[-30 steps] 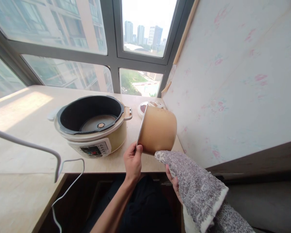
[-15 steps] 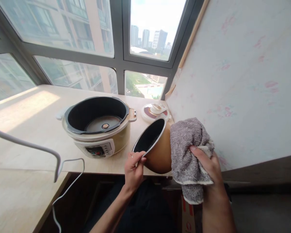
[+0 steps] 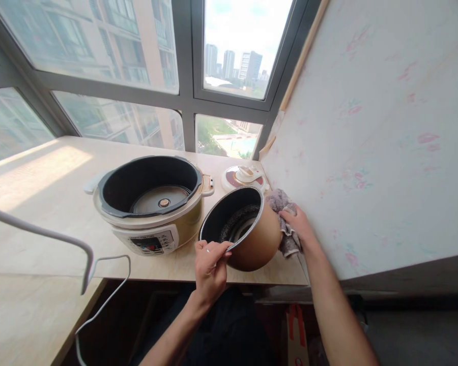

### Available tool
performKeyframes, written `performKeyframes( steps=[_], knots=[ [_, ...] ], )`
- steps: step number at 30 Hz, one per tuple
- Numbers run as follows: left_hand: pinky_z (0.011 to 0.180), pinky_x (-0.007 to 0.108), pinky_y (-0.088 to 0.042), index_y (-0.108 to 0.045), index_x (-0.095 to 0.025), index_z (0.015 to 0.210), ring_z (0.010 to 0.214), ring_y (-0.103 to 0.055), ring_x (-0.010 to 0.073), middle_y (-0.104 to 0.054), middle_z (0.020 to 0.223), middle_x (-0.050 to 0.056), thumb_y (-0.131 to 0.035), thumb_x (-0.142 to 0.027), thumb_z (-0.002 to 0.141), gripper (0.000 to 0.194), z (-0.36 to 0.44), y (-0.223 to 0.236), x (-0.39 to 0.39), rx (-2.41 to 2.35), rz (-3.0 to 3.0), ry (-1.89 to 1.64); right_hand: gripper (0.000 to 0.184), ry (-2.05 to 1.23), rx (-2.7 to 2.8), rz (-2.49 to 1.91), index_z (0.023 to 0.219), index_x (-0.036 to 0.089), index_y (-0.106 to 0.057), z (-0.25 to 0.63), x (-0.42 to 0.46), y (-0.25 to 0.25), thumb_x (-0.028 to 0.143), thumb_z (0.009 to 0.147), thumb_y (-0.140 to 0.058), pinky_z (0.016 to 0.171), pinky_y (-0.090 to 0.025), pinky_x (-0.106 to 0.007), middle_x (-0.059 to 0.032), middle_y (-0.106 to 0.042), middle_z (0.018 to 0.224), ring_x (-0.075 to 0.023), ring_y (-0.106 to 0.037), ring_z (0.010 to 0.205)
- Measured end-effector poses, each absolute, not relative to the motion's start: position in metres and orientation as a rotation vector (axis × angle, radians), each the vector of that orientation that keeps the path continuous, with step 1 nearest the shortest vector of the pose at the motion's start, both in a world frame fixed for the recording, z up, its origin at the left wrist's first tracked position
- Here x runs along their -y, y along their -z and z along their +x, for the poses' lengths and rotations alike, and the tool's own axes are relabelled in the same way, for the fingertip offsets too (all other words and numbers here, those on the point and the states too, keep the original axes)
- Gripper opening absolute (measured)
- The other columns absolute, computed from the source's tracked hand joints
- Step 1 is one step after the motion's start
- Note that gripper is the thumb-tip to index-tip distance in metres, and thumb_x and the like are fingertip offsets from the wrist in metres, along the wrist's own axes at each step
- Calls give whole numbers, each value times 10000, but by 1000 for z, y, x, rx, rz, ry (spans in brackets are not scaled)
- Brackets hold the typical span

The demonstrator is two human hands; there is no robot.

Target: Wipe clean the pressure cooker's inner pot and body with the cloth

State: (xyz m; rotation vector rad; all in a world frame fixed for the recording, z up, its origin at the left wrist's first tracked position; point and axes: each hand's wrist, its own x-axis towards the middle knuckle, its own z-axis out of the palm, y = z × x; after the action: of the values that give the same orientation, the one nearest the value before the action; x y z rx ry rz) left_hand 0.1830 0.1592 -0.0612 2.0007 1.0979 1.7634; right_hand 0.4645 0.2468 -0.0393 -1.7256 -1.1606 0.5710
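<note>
My left hand [image 3: 210, 263] pinches the near rim of a tan inner pot [image 3: 252, 239] with a black inside, held tilted over the counter's front edge. My right hand [image 3: 298, 223] presses a grey towel [image 3: 286, 226] against the pot's far right side, fingers closed on the cloth. To the left stands an open cream rice cooker [image 3: 152, 206] with a dark empty well and a control panel facing me.
A round white and red lid [image 3: 244, 178] lies behind the pot by the wall. The pale wooden counter [image 3: 41, 203] runs under the windows. A white cable [image 3: 99, 264] hangs off its front edge at the left. The papered wall [image 3: 366, 142] rises close on the right.
The pot has tipped from on its side to nearly upright, opening toward me. My right hand moved the towel from under and over the pot to its far right side.
</note>
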Motion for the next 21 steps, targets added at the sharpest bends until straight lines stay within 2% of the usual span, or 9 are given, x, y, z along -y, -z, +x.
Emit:
performKeyframes(
  steps=[3, 6, 9, 14, 21],
  knots=[
    [724, 343, -303, -679, -203, 1006, 597, -535, 102, -630, 687, -34, -529, -84, 936, 204, 190, 59, -164, -1114, 2017, -1756, 446, -705, 1150, -1738, 881, 186, -734, 453, -242, 74, 469, 541, -680, 850, -507, -411, -88, -745, 899, -319, -649, 934],
    [728, 346, -285, -668, -197, 1019, 606, -537, 100, -640, 696, -34, -504, -45, 933, 239, 197, 57, -169, -1102, 2079, -1729, 448, -709, 1081, -1737, 870, 202, -741, 441, -231, 102, 529, 589, -617, 865, -501, -396, -103, -752, 976, -339, -634, 1039],
    [725, 351, -271, -654, -187, 1024, 607, -545, 102, -659, 707, -28, -495, -27, 922, 248, 199, 55, -173, -1067, 2166, -1707, 482, -677, 999, -1736, 903, 181, -738, 439, -215, 114, 533, 600, -610, 857, -504, -386, -108, -755, 958, -330, -645, 1008],
    [715, 358, -251, -642, -190, 1026, 612, -560, 107, -685, 725, -18, -483, -1, 898, 278, 201, 53, -179, -1013, 2268, -1678, 561, -607, 736, -1871, 933, 145, -719, 453, -179, 121, 546, 543, -684, 853, -509, -401, -106, -747, 884, -321, -675, 922],
    [721, 372, -238, -643, -194, 984, 620, -518, 130, -674, 694, -10, -451, 5, 885, 294, 204, 60, -187, -990, 2462, -1528, 748, -642, 467, -1851, 1052, 132, -678, 468, -138, 146, 615, 487, -761, 923, -512, -420, -142, -741, 1041, -356, -675, 1037]
  ],
)
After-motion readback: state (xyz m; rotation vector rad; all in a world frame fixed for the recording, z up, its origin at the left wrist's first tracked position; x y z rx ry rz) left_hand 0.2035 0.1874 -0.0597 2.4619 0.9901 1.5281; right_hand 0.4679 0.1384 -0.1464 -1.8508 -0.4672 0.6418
